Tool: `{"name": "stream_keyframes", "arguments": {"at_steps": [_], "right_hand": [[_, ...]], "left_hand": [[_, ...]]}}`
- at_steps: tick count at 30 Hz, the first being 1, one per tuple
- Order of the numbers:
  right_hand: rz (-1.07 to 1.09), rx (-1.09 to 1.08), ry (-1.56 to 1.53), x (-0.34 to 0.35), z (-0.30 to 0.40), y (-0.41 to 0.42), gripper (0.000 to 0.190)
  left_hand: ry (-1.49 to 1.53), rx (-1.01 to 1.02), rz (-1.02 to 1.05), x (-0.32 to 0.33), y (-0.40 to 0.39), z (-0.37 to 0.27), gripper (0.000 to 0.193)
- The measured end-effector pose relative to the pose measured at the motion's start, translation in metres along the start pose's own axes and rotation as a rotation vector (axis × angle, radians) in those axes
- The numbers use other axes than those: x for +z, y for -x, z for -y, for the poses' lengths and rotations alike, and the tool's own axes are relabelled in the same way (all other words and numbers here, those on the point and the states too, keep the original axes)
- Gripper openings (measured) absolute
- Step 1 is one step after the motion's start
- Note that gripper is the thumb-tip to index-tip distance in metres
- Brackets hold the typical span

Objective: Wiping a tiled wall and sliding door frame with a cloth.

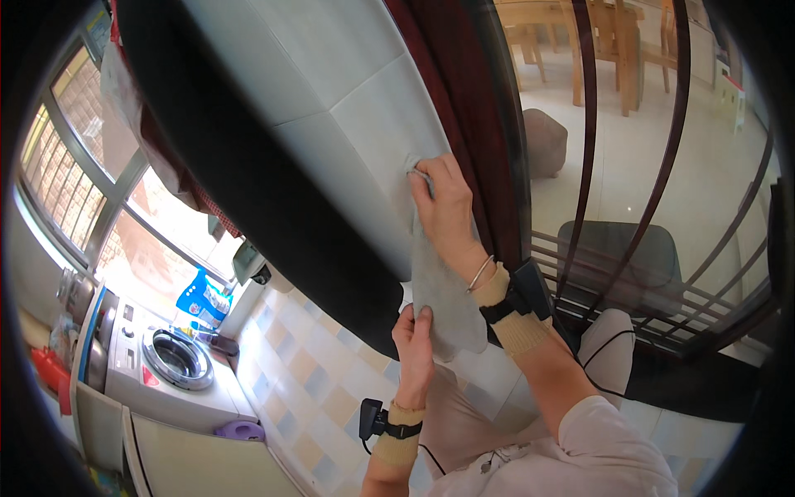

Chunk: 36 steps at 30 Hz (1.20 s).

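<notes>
A grey cloth (438, 298) hangs between my two hands in front of the wall. My right hand (447, 205) grips its upper end and presses it against the light tiled wall (372, 130), close to the dark red wooden door frame (463, 93). Lower down, my left hand (415, 341) pinches the cloth's left edge between thumb and fingers. The cloth's lower end droops loose beside my left hand. Each wrist wears a beige cuff with a strapped black device.
A broad black panel (261, 180) runs diagonally left of the wall. To the right stands a glazed door with dark bars (590, 124), with a grey stool (621, 267) behind it. A front-loading washing machine (177, 360) stands lower left, near a purple bottle (241, 430).
</notes>
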State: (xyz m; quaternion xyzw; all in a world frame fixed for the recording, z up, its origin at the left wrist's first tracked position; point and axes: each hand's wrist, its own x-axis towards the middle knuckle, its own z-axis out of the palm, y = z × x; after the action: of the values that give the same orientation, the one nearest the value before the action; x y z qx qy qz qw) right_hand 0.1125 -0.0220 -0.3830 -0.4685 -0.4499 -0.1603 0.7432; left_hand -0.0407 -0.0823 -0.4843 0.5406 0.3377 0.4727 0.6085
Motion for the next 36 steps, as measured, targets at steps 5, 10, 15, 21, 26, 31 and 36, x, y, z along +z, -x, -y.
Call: {"name": "stream_keyframes", "arguments": {"at_steps": [5, 10, 15, 21, 26, 31, 36], "right_hand": [[0.099, -0.046, -0.012, -0.003, 0.005, 0.02, 0.011], [0.049, -0.107, 0.085, 0.004, 0.013, 0.005, 0.011], [0.143, -0.162, 0.122, -0.008, -0.007, 0.039, 0.011], [0.076, 0.089, 0.085, -0.017, -0.036, 0.033, 0.011], [-0.031, -0.006, -0.008, 0.003, -0.025, 0.012, 0.01], [-0.052, 0.3, 0.146, -0.014, -0.076, 0.049, 0.01], [0.035, 0.121, -0.006, -0.003, -0.031, 0.02, 0.009]], "left_hand": [[-0.01, -0.026, -0.009, -0.001, -0.006, 0.006, 0.018], [-0.027, 0.003, -0.005, 0.007, -0.007, 0.002, 0.017], [-0.076, -0.036, 0.014, 0.003, -0.005, 0.014, 0.018], [-0.128, -0.022, 0.0, 0.006, -0.002, 0.014, 0.018], [-0.111, 0.042, -0.039, 0.003, -0.003, -0.002, 0.015], [-0.235, -0.048, 0.009, -0.005, -0.001, 0.012, 0.02], [-0.142, 0.021, -0.013, 0.003, -0.001, 0.009, 0.018]]}}
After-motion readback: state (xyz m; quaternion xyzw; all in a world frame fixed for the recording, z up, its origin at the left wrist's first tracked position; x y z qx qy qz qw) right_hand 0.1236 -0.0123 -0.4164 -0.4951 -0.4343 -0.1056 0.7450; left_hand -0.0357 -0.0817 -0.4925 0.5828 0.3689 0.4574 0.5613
